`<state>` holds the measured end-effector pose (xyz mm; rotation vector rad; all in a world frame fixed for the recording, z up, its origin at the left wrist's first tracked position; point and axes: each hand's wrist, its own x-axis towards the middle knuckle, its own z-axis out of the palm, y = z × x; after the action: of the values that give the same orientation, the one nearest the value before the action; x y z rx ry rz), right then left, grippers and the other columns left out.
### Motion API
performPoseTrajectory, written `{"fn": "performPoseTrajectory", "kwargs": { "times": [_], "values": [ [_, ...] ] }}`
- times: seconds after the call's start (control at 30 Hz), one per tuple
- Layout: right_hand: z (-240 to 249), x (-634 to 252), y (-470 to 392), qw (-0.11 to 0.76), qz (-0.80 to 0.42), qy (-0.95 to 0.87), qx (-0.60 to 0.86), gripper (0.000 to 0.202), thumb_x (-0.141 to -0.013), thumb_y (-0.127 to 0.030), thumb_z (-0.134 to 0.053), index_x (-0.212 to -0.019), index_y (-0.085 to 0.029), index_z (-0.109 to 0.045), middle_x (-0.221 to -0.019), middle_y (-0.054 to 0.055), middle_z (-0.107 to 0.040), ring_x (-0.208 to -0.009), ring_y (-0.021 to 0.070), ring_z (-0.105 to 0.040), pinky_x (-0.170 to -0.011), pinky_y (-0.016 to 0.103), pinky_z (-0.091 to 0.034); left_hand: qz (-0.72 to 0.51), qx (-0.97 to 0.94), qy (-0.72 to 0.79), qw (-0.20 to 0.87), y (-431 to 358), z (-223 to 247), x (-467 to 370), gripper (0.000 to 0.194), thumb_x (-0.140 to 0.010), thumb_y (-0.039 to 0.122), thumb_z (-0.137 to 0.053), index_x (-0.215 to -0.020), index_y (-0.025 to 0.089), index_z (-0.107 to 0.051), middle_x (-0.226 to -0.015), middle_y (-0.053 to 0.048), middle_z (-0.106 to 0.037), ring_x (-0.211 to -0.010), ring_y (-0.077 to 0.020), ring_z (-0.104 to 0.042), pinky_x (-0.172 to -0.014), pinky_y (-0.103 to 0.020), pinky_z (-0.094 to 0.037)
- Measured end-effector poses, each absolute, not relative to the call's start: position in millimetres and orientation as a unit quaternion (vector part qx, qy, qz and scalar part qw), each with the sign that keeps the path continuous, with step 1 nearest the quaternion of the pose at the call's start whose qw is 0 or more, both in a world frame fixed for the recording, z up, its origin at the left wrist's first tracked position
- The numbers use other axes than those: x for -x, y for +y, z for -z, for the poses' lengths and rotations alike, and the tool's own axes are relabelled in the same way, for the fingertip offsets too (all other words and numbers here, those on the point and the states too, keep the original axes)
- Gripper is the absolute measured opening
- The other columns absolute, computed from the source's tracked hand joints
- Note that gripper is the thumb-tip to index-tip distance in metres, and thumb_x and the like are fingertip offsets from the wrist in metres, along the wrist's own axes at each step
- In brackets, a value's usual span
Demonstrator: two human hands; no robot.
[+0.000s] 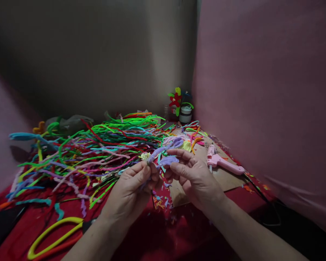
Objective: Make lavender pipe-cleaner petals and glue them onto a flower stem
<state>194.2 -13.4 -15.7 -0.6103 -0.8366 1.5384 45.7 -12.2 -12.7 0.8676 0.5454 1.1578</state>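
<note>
My left hand (134,186) pinches a flower piece made of lilac pipe cleaners (157,154) at its base. Small pale-yellow stamens (145,156) stick out just above the left fingertips. My right hand (191,175) has its thumb and fingers closed on a lilac petal loop (168,160) of the same piece. Both hands are held close together above the table. What lies inside the left fist is hidden.
A heap of coloured pipe cleaners (105,145) covers the table's left side. A pink glue gun (225,164) lies on a brown board (228,179) at right. Yellow-handled scissors (54,232) are front left. A red pipe-cleaner flower (175,99) and a lidded cup (185,114) stand behind.
</note>
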Motion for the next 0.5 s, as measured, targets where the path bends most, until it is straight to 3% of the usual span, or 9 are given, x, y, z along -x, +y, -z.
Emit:
{"fn": "performPoseTrajectory", "kwargs": {
  "times": [0.1,0.27,0.5],
  "values": [
    [10,-197,-10,0.607,-0.646,-0.369,0.279,0.022,-0.062,-0.022,-0.075,-0.078,-0.013,-0.063,-0.062,-0.001,-0.061,-0.050,0.0073,-0.055,-0.049,0.019,-0.040,-0.518,-0.387,0.258,0.718,-11,14,-46,0.016,-0.071,0.028,-0.071,-0.069,0.013,-0.066,-0.060,0.001,-0.055,-0.048,-0.0046,-0.043,-0.053,-0.020,-0.039],
    [1,-208,-12,0.588,-0.629,-0.409,0.303,0.020,-0.065,-0.024,-0.074,-0.077,-0.014,-0.062,-0.056,-0.003,-0.056,-0.044,0.0065,-0.050,-0.041,0.018,-0.036,-0.538,-0.394,0.333,0.666,-10,10,-47,0.018,-0.068,0.029,-0.073,-0.070,0.012,-0.069,-0.064,-0.002,-0.061,-0.058,-0.0088,-0.052,-0.056,-0.020,-0.040],
    [-10,-207,-12,0.579,-0.569,-0.484,0.326,0.016,-0.067,-0.020,-0.070,-0.072,-0.016,-0.056,-0.052,-0.006,-0.051,-0.039,0.0051,-0.042,-0.035,0.017,-0.031,-0.512,-0.432,0.382,0.636,-15,3,-52,0.018,-0.065,0.030,-0.075,-0.071,0.012,-0.071,-0.064,-0.004,-0.066,-0.057,-0.0101,-0.054,-0.055,-0.020,-0.040]
  ]
}}
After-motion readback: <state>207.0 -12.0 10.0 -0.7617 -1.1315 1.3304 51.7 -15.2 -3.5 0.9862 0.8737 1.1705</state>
